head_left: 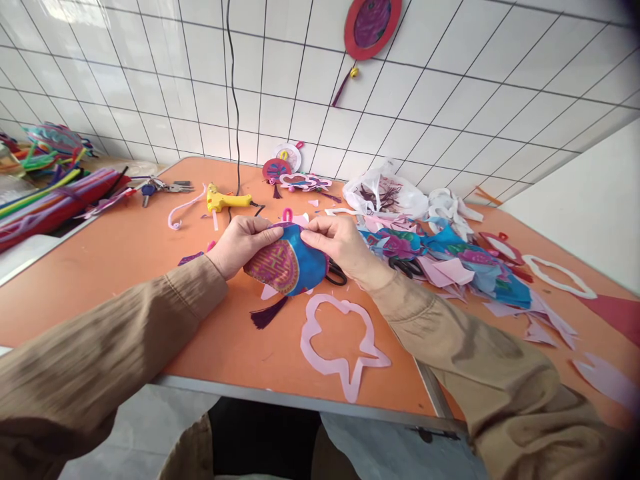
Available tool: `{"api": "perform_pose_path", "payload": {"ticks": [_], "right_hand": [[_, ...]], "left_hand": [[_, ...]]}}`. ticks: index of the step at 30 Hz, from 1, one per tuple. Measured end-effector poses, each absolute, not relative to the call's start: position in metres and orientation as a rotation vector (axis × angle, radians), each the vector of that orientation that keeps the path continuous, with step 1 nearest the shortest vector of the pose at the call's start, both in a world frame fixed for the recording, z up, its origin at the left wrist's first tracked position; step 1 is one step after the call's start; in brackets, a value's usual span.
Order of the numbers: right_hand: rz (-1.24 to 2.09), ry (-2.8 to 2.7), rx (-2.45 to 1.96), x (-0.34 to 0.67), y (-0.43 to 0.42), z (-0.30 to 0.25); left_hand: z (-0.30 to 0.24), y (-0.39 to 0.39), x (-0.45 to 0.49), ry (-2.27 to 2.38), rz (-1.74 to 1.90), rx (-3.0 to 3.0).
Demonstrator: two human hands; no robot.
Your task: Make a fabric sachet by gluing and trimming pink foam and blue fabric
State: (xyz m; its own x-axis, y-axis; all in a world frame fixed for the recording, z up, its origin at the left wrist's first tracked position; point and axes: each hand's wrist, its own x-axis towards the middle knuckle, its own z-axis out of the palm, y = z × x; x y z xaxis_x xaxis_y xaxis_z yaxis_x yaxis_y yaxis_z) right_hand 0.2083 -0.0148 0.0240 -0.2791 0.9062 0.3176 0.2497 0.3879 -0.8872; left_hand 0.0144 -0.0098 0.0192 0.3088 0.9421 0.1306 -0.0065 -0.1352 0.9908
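Both hands pinch the upper edge of a patterned fabric piece (293, 260), blue with a purple and gold round motif, held just above the table. My left hand (243, 243) grips it near the top left, thumb on the front. On the other side, my right hand (340, 243) pinches it near the top right. A pink loop (287, 215) shows above the fabric, and a dark purple tassel (269, 313) hangs below it. Partly hidden behind my right hand are black scissor handles (336, 273). A pink cut-out outline frame (307, 333) lies flat in front.
A yellow glue gun (227, 200) lies behind my left hand, its cord running up the wall. Pliers (179, 187) and pipe cleaners (55, 200) are at left. On the right are fabric scraps (480, 267), a white plastic bag (360, 190) and a white outline frame (560, 277).
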Motion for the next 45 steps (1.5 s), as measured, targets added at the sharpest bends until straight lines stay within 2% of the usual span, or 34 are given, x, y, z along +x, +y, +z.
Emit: {"api": "perform_pose_path", "payload": {"ticks": [18,24,29,34,37,41,45], "right_hand": [[1.022,-1.94,-0.995,0.219,-0.008,0.026],[0.933,-1.987,-1.039,0.218,-0.006,0.024],[0.677,-1.964,-1.069,0.212,-0.012,0.027],[-0.029,-2.0,-0.94,0.214,-0.02,0.031],[-0.284,-2.059,-0.839,0.223,-0.019,0.031],[-0.29,-2.081,-0.747,0.234,-0.015,0.03],[-0.057,-2.081,-0.711,0.235,-0.015,0.032]], "left_hand": [[0.018,0.0,0.005,0.894,1.098,1.524],[0.019,0.003,0.003,0.92,1.105,1.602],[0.018,0.004,0.001,0.946,1.239,1.779],[0.023,-0.007,-0.002,0.834,1.517,2.226],[0.03,-0.012,-0.006,0.692,1.541,2.546],[0.038,-0.014,-0.011,0.554,1.546,2.679],[0.039,-0.015,-0.013,0.513,1.57,2.669]]}}
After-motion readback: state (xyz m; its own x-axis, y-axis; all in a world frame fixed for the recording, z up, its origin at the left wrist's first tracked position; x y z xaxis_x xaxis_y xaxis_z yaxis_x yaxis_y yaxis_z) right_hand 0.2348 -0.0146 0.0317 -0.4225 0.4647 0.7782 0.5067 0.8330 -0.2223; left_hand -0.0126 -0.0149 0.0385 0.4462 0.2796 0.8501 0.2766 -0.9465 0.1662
